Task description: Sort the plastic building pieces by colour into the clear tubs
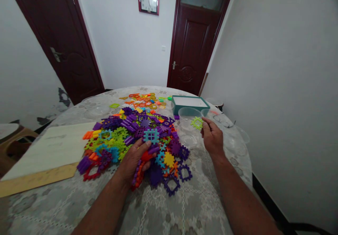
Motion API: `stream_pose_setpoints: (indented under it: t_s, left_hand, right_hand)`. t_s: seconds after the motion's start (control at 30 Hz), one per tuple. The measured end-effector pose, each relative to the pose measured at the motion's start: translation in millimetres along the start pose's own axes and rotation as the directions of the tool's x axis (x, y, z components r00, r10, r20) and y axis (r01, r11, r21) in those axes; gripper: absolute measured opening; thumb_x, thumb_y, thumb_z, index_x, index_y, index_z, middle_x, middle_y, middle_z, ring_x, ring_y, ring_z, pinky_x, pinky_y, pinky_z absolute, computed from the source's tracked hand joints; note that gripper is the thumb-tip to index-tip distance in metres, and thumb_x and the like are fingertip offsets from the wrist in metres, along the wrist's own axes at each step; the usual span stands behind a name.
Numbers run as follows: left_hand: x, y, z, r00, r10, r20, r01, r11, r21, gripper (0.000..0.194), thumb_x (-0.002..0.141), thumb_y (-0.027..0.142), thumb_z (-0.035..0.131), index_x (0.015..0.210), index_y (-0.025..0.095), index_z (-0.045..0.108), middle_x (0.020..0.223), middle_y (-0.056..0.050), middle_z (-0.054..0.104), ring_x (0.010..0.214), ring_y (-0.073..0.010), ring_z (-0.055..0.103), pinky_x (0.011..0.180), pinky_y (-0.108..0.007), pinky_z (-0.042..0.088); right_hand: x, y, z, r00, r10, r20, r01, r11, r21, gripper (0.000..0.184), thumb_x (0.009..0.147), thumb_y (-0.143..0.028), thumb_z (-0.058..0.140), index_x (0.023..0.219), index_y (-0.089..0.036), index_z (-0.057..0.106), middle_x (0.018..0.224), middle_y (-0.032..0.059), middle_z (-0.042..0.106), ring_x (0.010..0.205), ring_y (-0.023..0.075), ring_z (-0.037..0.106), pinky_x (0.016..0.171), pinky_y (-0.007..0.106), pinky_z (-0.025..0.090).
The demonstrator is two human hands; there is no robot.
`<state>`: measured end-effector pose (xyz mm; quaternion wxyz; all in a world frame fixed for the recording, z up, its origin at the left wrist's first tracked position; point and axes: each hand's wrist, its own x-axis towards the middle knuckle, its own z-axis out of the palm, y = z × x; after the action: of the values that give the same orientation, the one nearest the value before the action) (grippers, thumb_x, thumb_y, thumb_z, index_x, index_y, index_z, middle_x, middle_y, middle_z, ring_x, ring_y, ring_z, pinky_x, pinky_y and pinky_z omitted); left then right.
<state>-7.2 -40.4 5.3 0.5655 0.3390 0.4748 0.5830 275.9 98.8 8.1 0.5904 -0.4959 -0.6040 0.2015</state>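
My left hand (pixel 136 157) is closed on a light blue gear-edged building tile (pixel 151 136) with a window-like grid, at the front of a big mixed pile of plastic building pieces (pixel 118 134). Red and purple pieces lie at its fingers; whether it grips those too I cannot tell. My right hand (pixel 212 136) pinches a lime green building tile (pixel 196 122) by its edge, in front of a clear plastic tub (pixel 190 113). Purple frame-shaped tiles (pixel 172 185) and a yellow tile (pixel 169 160) lie at the pile's near right side.
A green open box (pixel 190 103) stands behind the clear tub. Orange and yellow pieces (pixel 142 99) lie spread farther back. Clear lids (pixel 239 136) rest at the right edge. On the left are a pale sheet (pixel 50 147) and a tan strip (pixel 39 178). A stool (pixel 18 140) stands beyond.
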Motion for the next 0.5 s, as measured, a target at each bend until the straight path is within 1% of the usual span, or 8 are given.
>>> stream_pose_setpoints:
  t_s: [0.1, 0.2, 0.27, 0.37, 0.5]
  left_hand:
    - [-1.1, 2.0, 2.0, 1.000, 0.001, -0.006, -0.001, 1.000, -0.006, 0.045, 0.084, 0.051, 0.080, 0.108, 0.020, 0.058, 0.080, -0.002, 0.071, 0.038, -0.0064, 0.048, 0.034, -0.018, 0.033]
    - [-0.2, 2.3, 1.5, 1.000, -0.021, -0.007, 0.021, 1.000, -0.010, 0.049, 0.080, 0.051, 0.084, 0.108, 0.021, 0.058, 0.080, -0.002, 0.071, 0.035, -0.0061, 0.046, 0.033, -0.019, 0.031]
    - [1.4, 1.8, -0.1, 0.999, -0.040, -0.020, 0.040, 0.999, -0.007, 0.050, 0.078, 0.053, 0.084, 0.106, 0.021, 0.058, 0.078, -0.001, 0.071, 0.034, -0.0068, 0.046, 0.033, -0.019, 0.030]
    - [3.1, 1.7, -1.7, 0.999, -0.046, -0.014, 0.046, 0.999, 0.021, 0.049, 0.079, 0.055, 0.082, 0.102, 0.021, 0.056, 0.076, -0.001, 0.070, 0.035, -0.0072, 0.046, 0.034, -0.019, 0.030]
    - [0.0, 4.6, 1.9, 0.999, -0.036, -0.017, 0.037, 0.997, 0.071, 0.047, 0.080, 0.057, 0.081, 0.097, 0.021, 0.056, 0.072, 0.000, 0.068, 0.035, -0.0064, 0.044, 0.035, -0.018, 0.028]
  right_hand:
    - [-0.2, -0.8, 1.4, 1.000, 0.009, 0.012, -0.010, 1.000, 0.019, 0.048, 0.099, -0.050, 0.057, 0.128, -0.016, 0.076, 0.073, 0.0014, 0.067, 0.064, 0.0173, 0.060, 0.069, 0.033, 0.051]
    - [0.1, -3.5, 1.9, 1.000, 0.014, 0.016, -0.015, 0.999, 0.046, 0.048, 0.098, -0.049, 0.057, 0.128, -0.016, 0.075, 0.074, 0.0013, 0.068, 0.064, 0.0169, 0.059, 0.068, 0.032, 0.051]
    - [1.1, -5.7, 1.9, 1.000, 0.009, 0.014, -0.010, 0.998, 0.061, 0.047, 0.097, -0.049, 0.058, 0.126, -0.016, 0.075, 0.079, 0.0029, 0.070, 0.065, 0.0169, 0.060, 0.068, 0.031, 0.052]
    - [3.4, -6.8, 2.3, 1.000, -0.008, 0.009, 0.007, 0.997, 0.080, 0.044, 0.096, -0.047, 0.060, 0.122, -0.016, 0.076, 0.088, 0.0060, 0.074, 0.070, 0.0178, 0.063, 0.069, 0.031, 0.053]
    - [6.0, -3.8, 3.3, 1.000, -0.014, 0.004, 0.014, 0.994, 0.106, 0.042, 0.094, -0.046, 0.060, 0.121, -0.017, 0.075, 0.096, 0.0074, 0.077, 0.077, 0.0194, 0.067, 0.074, 0.033, 0.056]
